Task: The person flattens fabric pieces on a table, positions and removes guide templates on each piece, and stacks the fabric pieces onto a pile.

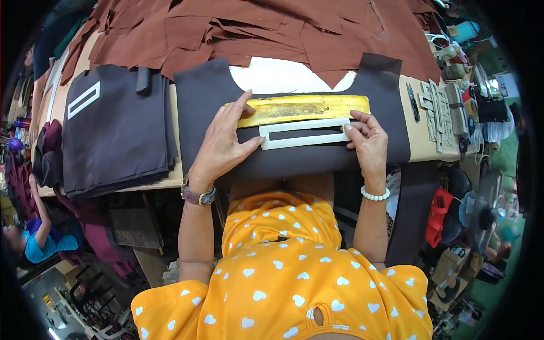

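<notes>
Pale tan worktop (pixel 418 143) is bearing charcoal cloth (pixel 289 164) mid-frame. Right hand (pixel 371 148) is pinching the right end of a white, hollow rectangular piece (pixel 306 141), lying at the center on the charcoal cloth; left hand (pixel 220 148) is spreading open, thumb touching the left end, index finger reaching a yellow, worn strip (pixel 340 103) just above. Good control is likely needing light, even pressure, long edges running parallel, fabric lying unpuckered. Beyond, rust-brown cloth (pixel 255 31) is spreading across the top.
</notes>
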Tool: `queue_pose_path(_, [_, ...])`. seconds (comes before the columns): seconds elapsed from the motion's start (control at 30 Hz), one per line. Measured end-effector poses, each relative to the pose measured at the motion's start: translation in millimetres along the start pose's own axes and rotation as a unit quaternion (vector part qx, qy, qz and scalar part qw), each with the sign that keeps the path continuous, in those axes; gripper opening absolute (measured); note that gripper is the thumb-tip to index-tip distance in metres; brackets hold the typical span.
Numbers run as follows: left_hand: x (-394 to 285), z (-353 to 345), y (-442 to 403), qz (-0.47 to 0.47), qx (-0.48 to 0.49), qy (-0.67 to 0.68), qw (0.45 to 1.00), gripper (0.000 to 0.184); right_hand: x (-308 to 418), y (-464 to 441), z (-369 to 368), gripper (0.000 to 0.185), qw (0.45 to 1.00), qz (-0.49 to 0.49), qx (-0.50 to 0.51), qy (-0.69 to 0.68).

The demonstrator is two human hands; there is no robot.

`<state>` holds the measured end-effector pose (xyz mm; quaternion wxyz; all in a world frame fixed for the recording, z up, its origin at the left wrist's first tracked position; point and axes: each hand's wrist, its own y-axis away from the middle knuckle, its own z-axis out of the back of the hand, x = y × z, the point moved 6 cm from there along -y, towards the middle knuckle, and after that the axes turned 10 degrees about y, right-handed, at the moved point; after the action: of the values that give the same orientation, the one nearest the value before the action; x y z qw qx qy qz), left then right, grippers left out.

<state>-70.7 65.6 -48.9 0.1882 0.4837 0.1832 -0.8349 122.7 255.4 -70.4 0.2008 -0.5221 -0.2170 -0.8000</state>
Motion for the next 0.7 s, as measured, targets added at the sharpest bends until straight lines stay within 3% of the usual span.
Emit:
queue_pose_path(0.37, [-2.4,-2.3,1.4,-0.022,-0.006,-0.032,0.999,0.077,3.9,3.7,-1.5,0.028,0.999,0.005,-0.029,0.030])
queue_pose_path(0.5, [-5.1,-3.8,1.9,-0.020,-0.005,-0.046,0.999,0.075,15.2,10.7,12.0,0.027,0.980,0.066,-0.109,0.151])
queue_pose_path(0.7, [-4.3,-4.7,1.3,-0.011,-0.003,-0.038,0.999,0.073,7.5,11.5,11.0,0.028,0.989,0.051,-0.092,0.101])
